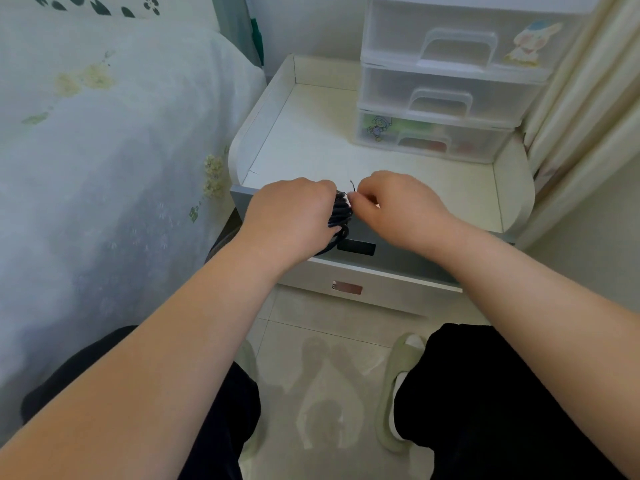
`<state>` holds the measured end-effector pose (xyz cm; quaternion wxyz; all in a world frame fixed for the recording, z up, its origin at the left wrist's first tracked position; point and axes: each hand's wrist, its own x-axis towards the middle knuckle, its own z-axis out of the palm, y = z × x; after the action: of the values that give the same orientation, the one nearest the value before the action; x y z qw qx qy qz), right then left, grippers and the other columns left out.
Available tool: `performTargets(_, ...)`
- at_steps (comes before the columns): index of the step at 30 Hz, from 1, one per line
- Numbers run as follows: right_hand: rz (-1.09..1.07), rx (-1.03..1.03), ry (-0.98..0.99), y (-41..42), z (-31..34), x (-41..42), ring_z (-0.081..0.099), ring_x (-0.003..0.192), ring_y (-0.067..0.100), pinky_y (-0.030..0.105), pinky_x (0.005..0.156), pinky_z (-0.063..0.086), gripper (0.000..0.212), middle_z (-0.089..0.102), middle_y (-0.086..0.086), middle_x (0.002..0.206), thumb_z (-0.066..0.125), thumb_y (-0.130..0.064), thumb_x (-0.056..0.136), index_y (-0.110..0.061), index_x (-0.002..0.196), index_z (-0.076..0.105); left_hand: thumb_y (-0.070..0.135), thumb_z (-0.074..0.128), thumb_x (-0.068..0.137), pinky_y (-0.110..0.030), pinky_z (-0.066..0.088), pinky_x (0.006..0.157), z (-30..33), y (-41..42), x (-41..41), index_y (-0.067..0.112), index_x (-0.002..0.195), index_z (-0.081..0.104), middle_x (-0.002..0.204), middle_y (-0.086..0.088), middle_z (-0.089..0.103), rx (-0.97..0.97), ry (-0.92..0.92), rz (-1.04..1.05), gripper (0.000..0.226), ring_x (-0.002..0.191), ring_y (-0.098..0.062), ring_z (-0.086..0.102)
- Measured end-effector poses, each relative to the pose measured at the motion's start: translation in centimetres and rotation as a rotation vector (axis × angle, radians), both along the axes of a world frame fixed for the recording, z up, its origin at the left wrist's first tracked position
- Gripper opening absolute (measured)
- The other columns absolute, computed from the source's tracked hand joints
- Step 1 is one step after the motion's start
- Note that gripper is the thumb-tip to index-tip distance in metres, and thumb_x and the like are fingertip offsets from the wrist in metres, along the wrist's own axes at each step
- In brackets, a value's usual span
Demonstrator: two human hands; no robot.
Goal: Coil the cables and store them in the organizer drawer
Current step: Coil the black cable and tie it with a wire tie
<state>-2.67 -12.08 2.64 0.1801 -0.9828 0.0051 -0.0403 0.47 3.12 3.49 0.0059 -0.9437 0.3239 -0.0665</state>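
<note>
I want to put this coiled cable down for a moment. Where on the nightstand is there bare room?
The nightstand top is bare between its left rim and the organizer drawers, and along the front edge beyond both hands. The back right corner is crowded by the organizer.

Organizer (pixel 446 81) at nightstand (pixel 311 140) rear right; bed (pixel 104 133) left.

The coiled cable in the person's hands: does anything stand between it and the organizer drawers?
The coiled cable is held by the left hand and right hand. The tabletop between is bare, but the organizer drawers are all closed.
</note>
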Motion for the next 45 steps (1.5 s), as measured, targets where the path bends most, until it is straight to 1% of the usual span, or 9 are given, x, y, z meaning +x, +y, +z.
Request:
performTargets(6,-0.337,0.7,0.177,1.2,-0.8,0.6,0.031,0.044,0.018,0.024,0.045,0.027,0.037,0.037,-0.01,0.03,0.046,-0.018,0.089,-0.011,0.053,0.052,0.036,0.053,0.091,-0.03,0.016,0.045,-0.2,-0.5,-0.3,0.013,0.096,0.047,0.075,-0.003,0.042,-0.036,-0.046,0.08,0.024,0.066,-0.026,0.04)
performTargets(10,-0.114,0.36,-0.003,-0.3,-0.1,0.2,0.05,0.063,0.015,0.028,0.061,0.04,0.033,0.056,-0.006,0.069,0.055,-0.045,0.088,-0.013,0.084,0.058,0.042,0.057,0.087,-0.03,0.026,0.049,0.2,-0.1,0.7,0.017,0.091,0.048,0.078,-0.001,0.051,-0.15,0.091,0.103,0.027,0.073,-0.025,0.047)
performTargets(15,0.239,0.372,-0.2,-2.5,0.8,-0.1,0.057,0.08,0.008,0.015,0.07,0.045,0.023,0.053,-0.01,0.11,0.068,-0.015,0.085,-0.023,0.107,0.067,0.044,0.07,0.079,-0.024,0.043,0.054,1.3,1.5,1.8,0.019,0.086,0.058,0.058,0.007,0.062,-0.267,0.532,0.02,0.029,0.059,-0.014,0.066)
performTargets(18,0.266,0.417,-0.251,-2.6,0.9,-0.4,0.058,0.09,0.009,0.017,0.071,0.044,0.01,0.059,-0.006,0.108,0.066,-0.012,0.086,-0.018,0.091,0.073,0.041,0.074,0.077,-0.014,0.04,0.047,2.1,2.2,2.0,0.022,0.089,0.062,0.044,0.008,0.061,-0.363,0.732,0.004,0.025,0.046,-0.007,0.06)
performTargets(24,0.394,0.217,-0.427,-1.5,0.6,-0.9,0.065,0.089,0.017,0.028,0.076,0.051,0.017,0.068,0.003,0.099,0.058,-0.019,0.091,-0.009,0.093,0.072,0.04,0.076,0.076,-0.025,0.047,0.063,2.4,2.7,2.2,0.024,0.088,0.065,0.048,0.0,0.061,-0.392,0.886,-0.016,0.023,0.055,-0.013,0.062)
performTargets(31,0.418,-0.071,-0.503,0.1,0.6,-1.0,0.061,0.058,0.033,0.036,0.047,0.05,0.027,0.066,0.008,0.075,0.047,-0.024,0.091,-0.008,0.092,0.069,0.037,0.076,0.077,-0.025,0.048,0.062,2.4,2.6,1.8,0.021,0.089,0.068,0.046,0.004,0.06,-0.336,0.958,0.015,0.021,0.055,-0.015,0.061)
performTargets(37,0.164,-0.079,-0.291,2.2,-0.2,-0.9,0.059,0.072,0.04,0.044,0.063,0.049,0.026,0.067,0.016,0.083,0.042,-0.019,0.094,-0.004,0.096,0.064,0.033,0.076,0.075,-0.021,0.043,0.053,1.4,1.8,1.4,0.013,0.087,0.066,0.045,0.004,0.06,-0.394,0.846,0.154,0.026,0.043,-0.009,0.057)
performTargets(42,-0.129,0.468,-0.046,2.8,0.4,-0.3,0.063,0.053,0.019,0.031,0.055,0.053,0.024,0.067,0.008,0.06,0.045,-0.004,0.085,-0.003,0.078,0.068,0.04,0.063,0.08,-0.029,0.045,0.053,0.0,0.1,0.4,0.014,0.078,0.051,0.064,0.0,0.06,-0.279,0.481,0.199,0.029,0.062,-0.022,0.064)
performTargets(45,-0.22,0.864,0.066,2.6,0.9,0.3,0.055,0.036,0.01,0.02,0.04,0.045,0.018,0.061,0.004,0.054,0.048,-0.001,0.09,-0.008,0.099,0.061,0.035,0.057,0.084,-0.03,0.033,0.051,-0.2,-0.3,0.3,0.017,0.081,0.046,0.072,0.001,0.051,-0.256,0.259,0.218,0.021,0.073,-0.025,0.055)
